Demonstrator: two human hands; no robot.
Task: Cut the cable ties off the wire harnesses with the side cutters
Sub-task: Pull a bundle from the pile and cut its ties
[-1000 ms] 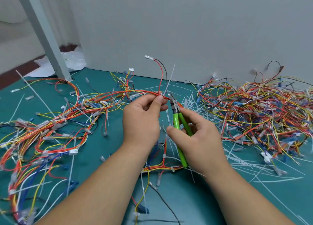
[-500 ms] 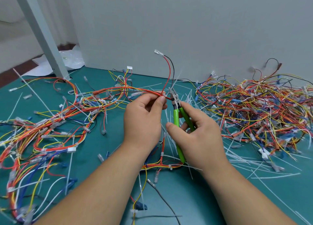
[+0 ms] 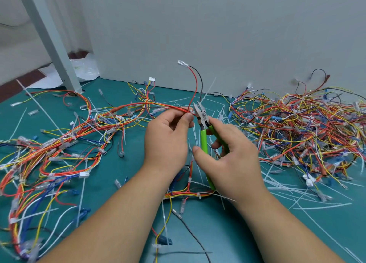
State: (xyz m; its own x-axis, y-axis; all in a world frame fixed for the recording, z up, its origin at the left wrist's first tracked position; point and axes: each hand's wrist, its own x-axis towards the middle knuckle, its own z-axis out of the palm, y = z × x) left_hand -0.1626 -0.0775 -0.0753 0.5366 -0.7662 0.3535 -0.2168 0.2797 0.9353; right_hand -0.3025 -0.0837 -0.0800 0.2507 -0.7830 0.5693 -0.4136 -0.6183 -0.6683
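Observation:
My left hand (image 3: 167,141) pinches a bundle of red, orange and yellow wires, the wire harness (image 3: 138,106), at a white cable tie (image 3: 191,111) between thumb and forefinger. A red and a black wire rise from that spot to a clear terminal. My right hand (image 3: 229,159) grips the green-handled side cutters (image 3: 204,139); their metal jaws are slightly apart, just right of the tie. The tie's long tail (image 3: 210,88) sticks up past the jaws.
A green mat (image 3: 257,233) covers the table. A tangled pile of harnesses (image 3: 297,128) lies at the right, more harnesses (image 3: 39,153) spread at the left. Cut white tie tails (image 3: 277,185) litter the mat. A grey wall stands behind, a grey post (image 3: 49,40) at far left.
Both hands have lifted the harness slightly and drawn closer together. The cutter jaws have moved up to the tie at my left fingertips, and the upright red and black wires stand higher.

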